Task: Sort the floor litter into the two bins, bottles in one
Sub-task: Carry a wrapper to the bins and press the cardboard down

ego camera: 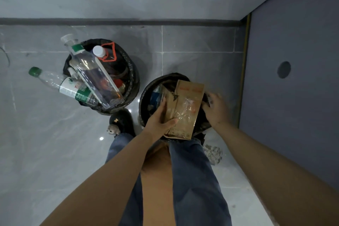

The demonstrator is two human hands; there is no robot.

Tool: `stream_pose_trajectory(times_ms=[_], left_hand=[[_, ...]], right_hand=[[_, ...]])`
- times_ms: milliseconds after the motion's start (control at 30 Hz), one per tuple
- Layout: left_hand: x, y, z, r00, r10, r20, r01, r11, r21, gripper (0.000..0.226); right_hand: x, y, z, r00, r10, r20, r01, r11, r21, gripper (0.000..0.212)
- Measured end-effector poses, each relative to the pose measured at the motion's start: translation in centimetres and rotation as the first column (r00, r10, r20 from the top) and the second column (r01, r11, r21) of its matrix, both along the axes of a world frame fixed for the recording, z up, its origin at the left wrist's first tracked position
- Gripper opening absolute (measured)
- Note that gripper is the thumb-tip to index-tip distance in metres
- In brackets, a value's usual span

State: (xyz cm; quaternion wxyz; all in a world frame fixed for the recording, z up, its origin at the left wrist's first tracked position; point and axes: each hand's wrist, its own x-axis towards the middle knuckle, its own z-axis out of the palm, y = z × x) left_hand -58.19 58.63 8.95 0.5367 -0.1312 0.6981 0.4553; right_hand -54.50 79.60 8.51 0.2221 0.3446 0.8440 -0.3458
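The left hand [158,118] grips the brown paper bag [183,109] with thumb curled across its front, holding it upright over the right bin [145,97]. The right hand [215,108], fingers curled, grips that bin's black liner at the right rim. The left bin [133,82], further away, brims with plastic bottles [95,77].

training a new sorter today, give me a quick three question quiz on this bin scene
1. True or false: the brown paper bag with a clear window is over the right-hand black-lined bin.
2. Which bin holds the bottles: A the left-hand black-lined bin, B the right-hand one?
3. Fill in: the clear plastic bottle hanging over the left bin's edge has a ___ cap.

Key: 1 true. 2 A. 3 green. The left hand has its grip on the bag; the right hand is at the bin's rim.
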Motion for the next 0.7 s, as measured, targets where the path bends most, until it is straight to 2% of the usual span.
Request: stream_pose_trajectory(times_ms=[33, 100, 167, 200, 233, 300, 333, 367, 400, 467, 600, 700], left_hand=[[0.1, 0.2, 0.2, 1.0, -0.003, -0.001, 0.003, 1.0, 0.004, 0.093], [0.1, 0.8, 0.9, 0.997, -0.037, -0.071, 0.035, 0.999, -0.021, 0.098], [-0.1, 1.5, 2.2, 0.948, -0.164, -0.273, 0.134, 0.983, -0.127, 0.109], [-0.3, 1.9, 3.0, 0.874, -0.281, -0.396, 0.213, 0.955, -0.208, 0.114], [-0.6, 2.3, 3.9, 0.739, -0.426, -0.522, 0.313, 0.903, -0.295, 0.115], [-1.2, 3.3, 5.2, 0.375, -0.637, -0.673, 0.49, 0.753, -0.44, 0.109], [-1.5, 3.8, 5.3, 0.244, -0.689, -0.683, 0.55, 0.678, -0.488, 0.104], [-2.1, 4.4, 5.4, 0.173, -0.73, -0.661, 0.597, 0.612, -0.52, 0.098], [-2.6, 4.7, 5.3, 0.169, -0.762, -0.625, 0.631, 0.571, -0.525, 0.093], [-3.4, 5.5, 4.8, 0.235, -0.798, -0.555, 0.686, 0.54, -0.487, 0.086], [-4.3, 6.9, 3.9, 0.448, -0.747, -0.492, 0.716, 0.629, -0.303, 0.074], [-4.5, 8.4, 3.5, 0.513, -0.723, -0.463, 0.694, 0.667, -0.271, 0.065]], right_hand=[[-0.4, 0.2, -0.5, 0.997, 0.052, 0.06, -0.05, 0.998, -0.029, 0.038], [-1.5, 0.6, -1.3, 0.993, 0.058, 0.098, -0.058, 0.998, 0.0, 0.024], [-2.3, 1.2, -1.7, 0.995, -0.002, 0.102, -0.004, 0.999, 0.054, 0.01], [-2.5, 1.5, -1.8, 0.994, -0.014, 0.106, 0.007, 0.998, 0.063, 0.01], [-2.5, 1.9, -1.8, 0.994, -0.016, 0.106, 0.009, 0.998, 0.065, 0.011], [-1.9, 2.7, -1.6, 0.995, -0.021, 0.094, 0.016, 0.998, 0.058, 0.011], [-1.6, 3.2, -1.3, 0.995, -0.038, 0.087, 0.033, 0.998, 0.057, 0.011], [-1.4, 3.8, -0.9, 0.995, -0.076, 0.071, 0.072, 0.996, 0.049, 0.011], [-1.2, 4.1, -0.7, 0.99, -0.129, 0.049, 0.128, 0.992, 0.023, 0.012], [-1.0, 4.9, -0.5, 0.972, -0.234, 0.035, 0.235, 0.972, -0.02, 0.015], [-1.3, 5.2, -1.4, 0.902, -0.425, 0.082, 0.43, 0.9, -0.072, 0.017], [-1.4, 5.1, -2.0, 0.783, -0.607, 0.138, 0.621, 0.779, -0.092, 0.02]])
